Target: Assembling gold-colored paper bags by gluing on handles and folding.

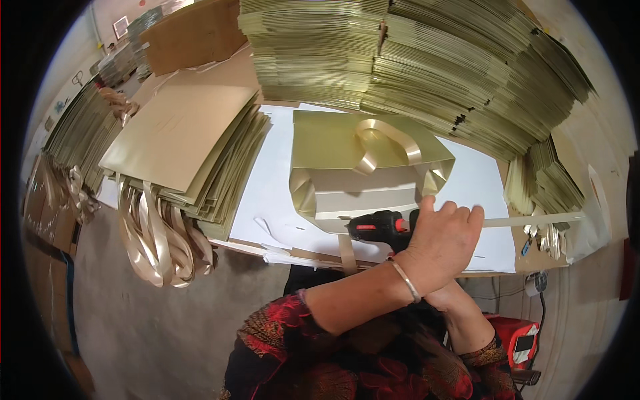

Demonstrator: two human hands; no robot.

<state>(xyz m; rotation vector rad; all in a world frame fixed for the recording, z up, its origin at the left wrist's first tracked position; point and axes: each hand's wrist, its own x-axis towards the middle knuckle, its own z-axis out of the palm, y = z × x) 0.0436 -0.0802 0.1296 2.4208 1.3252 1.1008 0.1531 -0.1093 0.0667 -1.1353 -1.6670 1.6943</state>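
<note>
A black glue gun [377, 227] with red marks points left at the near opening of a gold paper bag [353, 143]. The bag lies on its side, its mouth toward me and a satin ribbon handle [400, 137] looped over its top. My left hand [443, 233], a bangle on its wrist, reaches across to the right. Its fingers are bent around a long whitish glue stick [533, 220] behind the gun. Below it my right hand [439, 297] comes up at the gun's handle; the left wrist hides most of it. Another ribbon end [347, 253] hangs over the table's near edge.
Tall stacks of flat gold bags [313, 53] line the back. A pile of bags [180, 133] with dangling ribbons stands left, before a cardboard box [193, 37]. More bags [553, 177] lie right. White paper [267, 193] covers the table. A red bag [517, 333] sits below right.
</note>
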